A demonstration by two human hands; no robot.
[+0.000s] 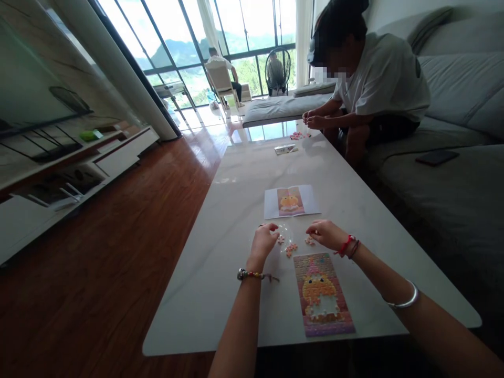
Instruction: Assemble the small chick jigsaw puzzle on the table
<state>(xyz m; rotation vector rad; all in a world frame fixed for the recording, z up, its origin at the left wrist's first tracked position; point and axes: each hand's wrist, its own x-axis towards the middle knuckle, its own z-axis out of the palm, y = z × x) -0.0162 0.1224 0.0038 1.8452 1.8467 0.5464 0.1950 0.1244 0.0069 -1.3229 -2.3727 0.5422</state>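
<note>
A jigsaw puzzle (315, 328) lies on the table near its front edge, showing an orange cartoon animal on a brick pattern. A pale gap shows in the animal's belly. Beyond it, my left hand (264, 242) is curled with fingertips close together beside a few loose puzzle pieces (281, 240). My right hand (326, 234) is also curled, thumb and fingers close, just above another small group of pieces (310, 241). Whatever is between the fingers of either hand is too small to make out. Between the hands lies a small heap of puzzle pieces (291, 249).
A creased reference sheet (271, 205) with the same picture lies beyond my hands on the white table (205, 252). At the far end, a person (388, 79) on the sofa (464, 184) bends over pink pieces (297, 135). A small packet (286, 149) lies nearby.
</note>
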